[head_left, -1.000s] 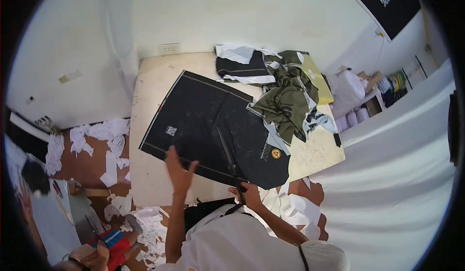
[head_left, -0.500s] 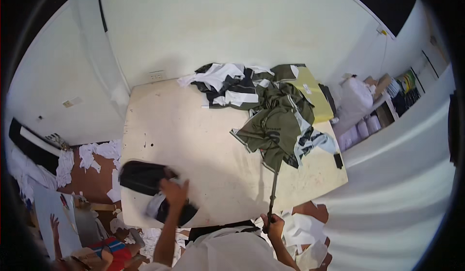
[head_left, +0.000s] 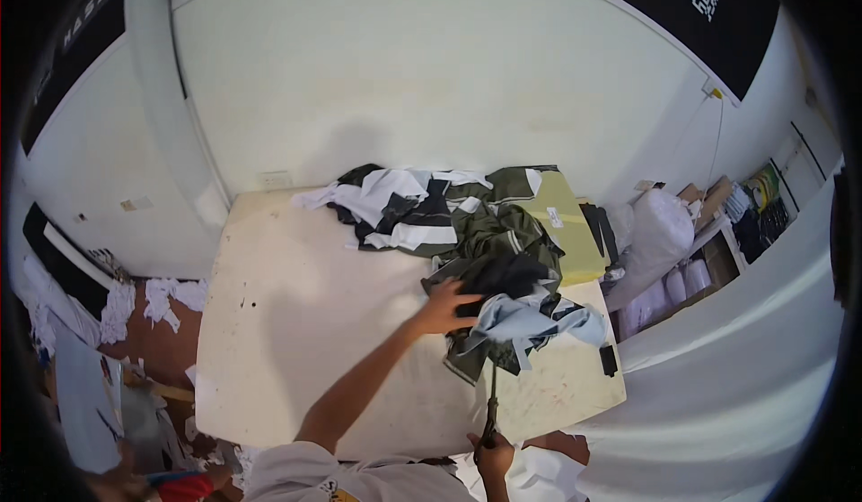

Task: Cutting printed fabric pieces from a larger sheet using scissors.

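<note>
My left hand (head_left: 442,310) reaches across to the garment pile at the right of the table. Its fingers are spread beside a black cloth piece (head_left: 507,275), which is blurred by motion. Under and around that piece lie olive green garment pieces (head_left: 507,229) with white edging. A pale blue-grey cloth piece (head_left: 516,322) rests at the pile's near side. By the near table edge, my right hand (head_left: 493,457) is closed round the handles of dark scissors (head_left: 490,419). The blades point away from me, toward the pile's near end.
The pale table (head_left: 269,340) stands against a white wall. Black and white garments (head_left: 395,210) and a yellow-green packet (head_left: 567,219) lie along its far side. A small black object (head_left: 609,360) sits near the right edge. Another person's arm (head_left: 126,462) shows at lower left, near white scraps.
My left hand has moved from the table's left side to the pile at right. The black cloth has gone from the left to that pile. My right hand keeps the scissors; the view has shifted.
</note>
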`<state>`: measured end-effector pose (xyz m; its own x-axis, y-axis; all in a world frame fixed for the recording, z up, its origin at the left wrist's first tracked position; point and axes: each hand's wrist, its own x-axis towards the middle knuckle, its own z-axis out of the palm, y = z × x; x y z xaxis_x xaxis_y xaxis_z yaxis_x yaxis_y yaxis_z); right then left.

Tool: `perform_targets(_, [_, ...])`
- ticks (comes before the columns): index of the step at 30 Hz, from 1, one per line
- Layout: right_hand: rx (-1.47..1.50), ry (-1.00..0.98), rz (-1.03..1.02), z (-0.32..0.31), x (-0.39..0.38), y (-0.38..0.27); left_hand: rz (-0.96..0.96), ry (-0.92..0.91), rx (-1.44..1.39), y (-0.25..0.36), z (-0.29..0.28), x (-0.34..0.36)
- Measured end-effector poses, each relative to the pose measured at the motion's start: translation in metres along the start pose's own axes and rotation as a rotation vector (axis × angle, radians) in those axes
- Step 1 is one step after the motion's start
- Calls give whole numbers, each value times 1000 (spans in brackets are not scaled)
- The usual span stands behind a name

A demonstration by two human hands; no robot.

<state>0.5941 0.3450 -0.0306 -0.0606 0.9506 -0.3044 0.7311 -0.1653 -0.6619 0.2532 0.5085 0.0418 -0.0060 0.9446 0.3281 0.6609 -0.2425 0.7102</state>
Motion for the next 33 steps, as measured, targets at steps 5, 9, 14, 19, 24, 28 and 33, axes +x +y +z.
perform_targets(5, [-142,-35,-234,5,19,2,-470,473,-217,-160,-44,19])
perform_targets(9, [-211,-110,-221,10,30,-15,-665,678,431,-242,-85,59])
perform_targets(14, [-238,-210,-21,14,35,-33,-506,486,539,-253,-127,79])
perform_targets(19, [-269,-171,-322,7,50,-37,-39,793,457,-125,-212,68])
perform_targets(24, [-725,-624,-535,-32,57,-118,198,866,325,73,-317,29])
perform_targets(28, [-168,-349,-925,-54,42,-240,221,865,193,197,-348,-18])
perform_targets(33, [578,-280,-1239,-14,-27,-350,438,781,832,280,-349,-63])
